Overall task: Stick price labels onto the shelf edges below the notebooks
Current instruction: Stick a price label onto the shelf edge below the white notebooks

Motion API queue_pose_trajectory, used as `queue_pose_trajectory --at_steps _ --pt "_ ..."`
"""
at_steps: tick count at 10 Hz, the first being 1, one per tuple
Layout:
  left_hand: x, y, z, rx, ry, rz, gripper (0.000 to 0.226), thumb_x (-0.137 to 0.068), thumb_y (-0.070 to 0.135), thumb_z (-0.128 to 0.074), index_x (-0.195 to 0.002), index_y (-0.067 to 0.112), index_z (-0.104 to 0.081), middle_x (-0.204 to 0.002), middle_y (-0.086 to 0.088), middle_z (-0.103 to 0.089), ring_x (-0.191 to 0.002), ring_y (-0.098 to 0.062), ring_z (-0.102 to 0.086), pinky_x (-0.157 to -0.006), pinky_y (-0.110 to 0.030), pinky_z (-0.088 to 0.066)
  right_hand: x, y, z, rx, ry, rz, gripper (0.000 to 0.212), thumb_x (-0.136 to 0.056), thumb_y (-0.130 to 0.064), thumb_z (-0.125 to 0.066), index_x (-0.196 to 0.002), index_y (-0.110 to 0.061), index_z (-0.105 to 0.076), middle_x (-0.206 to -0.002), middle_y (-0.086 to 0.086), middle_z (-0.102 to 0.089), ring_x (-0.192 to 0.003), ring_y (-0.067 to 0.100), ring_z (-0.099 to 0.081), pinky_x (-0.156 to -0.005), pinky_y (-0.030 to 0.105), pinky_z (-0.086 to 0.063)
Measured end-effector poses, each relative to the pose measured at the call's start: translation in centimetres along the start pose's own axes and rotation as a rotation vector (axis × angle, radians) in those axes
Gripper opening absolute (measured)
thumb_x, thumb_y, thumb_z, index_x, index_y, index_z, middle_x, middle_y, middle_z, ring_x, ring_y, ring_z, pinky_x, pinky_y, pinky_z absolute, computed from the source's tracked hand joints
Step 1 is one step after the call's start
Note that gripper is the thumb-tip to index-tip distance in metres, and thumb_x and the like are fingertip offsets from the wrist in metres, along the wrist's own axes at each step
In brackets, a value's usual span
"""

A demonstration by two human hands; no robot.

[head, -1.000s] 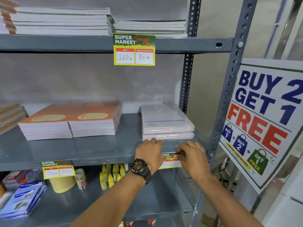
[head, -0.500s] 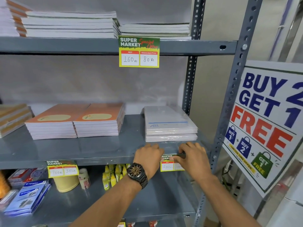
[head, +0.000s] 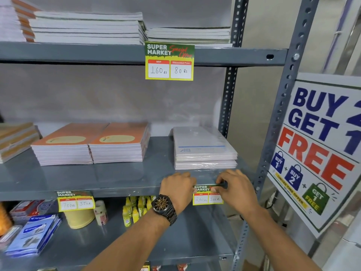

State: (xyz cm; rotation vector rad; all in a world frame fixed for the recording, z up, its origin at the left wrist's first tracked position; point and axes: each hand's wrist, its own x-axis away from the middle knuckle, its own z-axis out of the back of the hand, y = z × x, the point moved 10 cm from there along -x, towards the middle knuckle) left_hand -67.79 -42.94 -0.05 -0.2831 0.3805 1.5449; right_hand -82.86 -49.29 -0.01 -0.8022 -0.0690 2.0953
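Note:
A yellow and green price label [head: 203, 199] reading 200 and 100 lies against the front edge of the middle shelf [head: 117, 189], below a wrapped stack of white notebooks [head: 205, 151]. My left hand [head: 178, 189], with a dark watch on the wrist, has its curled fingers pressed on the label's left edge. My right hand [head: 237, 189] covers the label's right top corner and pinches a thin dark pen-like object [head: 221, 185] against it. Two more labels hang on shelf edges: one on the top shelf [head: 169, 62], one at the middle shelf's left [head: 75, 201].
Two orange notebook stacks [head: 89, 145] sit left on the middle shelf, with more notebooks [head: 88, 28] on the top shelf. Glue bottles [head: 134, 209], a tape roll and blue packets [head: 33, 234] fill the lower shelf. A "Buy 2 Get 1 Free" sign [head: 320, 145] hangs beside the right upright.
Both hands stay on the label at the shelf edge. They have drawn slightly apart, so more of the label's printed face shows. The camera view has shifted a little.

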Motion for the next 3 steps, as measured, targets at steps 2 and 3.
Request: queue_pose_trajectory --at_steps 2,3 --pt "0.6 0.0 0.1 0.039 -0.031 0.019 0.022 -0.089 0.041 -0.056 -0.105 0.027 -0.063 -0.103 0.004 -0.062 -0.099 -0.024 -0.057 -0.074 -0.039 -0.054 0.9 -0.8 0.3 0.035 0.014 -0.024 0.017 -0.072 -0.032 -0.079 -0.074 -0.026 -0.063 -0.076 -0.013 -0.058 -0.073 0.014 -0.047 -0.064 0.030 -0.038" --pt "1.6 -0.8 -0.1 0.142 -0.087 -0.014 0.037 -0.089 0.049 -0.054 -0.122 0.032 -0.055 -0.115 0.004 -0.060 -0.108 -0.022 -0.052 -0.082 -0.038 -0.051 0.8 -1.8 0.7 0.032 -0.025 -0.020 0.013 -0.079 -0.035 -0.073 -0.085 -0.026 -0.067 -0.086 -0.011 -0.064 -0.085 0.017 -0.055 -0.067 0.030 -0.040"
